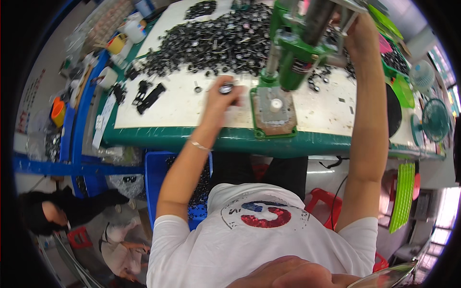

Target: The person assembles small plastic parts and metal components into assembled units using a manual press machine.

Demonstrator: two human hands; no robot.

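Observation:
My left hand (pixel 222 98) is closed around a small round black part with a silvery face (pixel 225 88), just left of a green hand press (pixel 298 53). On the press base (pixel 283 128), a round white fixture (pixel 275 105) stands on a metal plate below the ram, with no part on it. High at the right of the press, my right hand (pixel 356 31) is wrapped about its metal lever (pixel 346 10); some of its fingers are hidden. A wide heap of small black parts with metal pins (pixel 206 43) covers the table behind my left hand.
Black brackets (pixel 150 97) lie on the white tabletop (pixel 168 113) at left. A blue bin (pixel 156 168) with black parts stands below the table edge. At right are a green fan (pixel 434 120) and a green basket (pixel 403 91). Other people sit at lower left.

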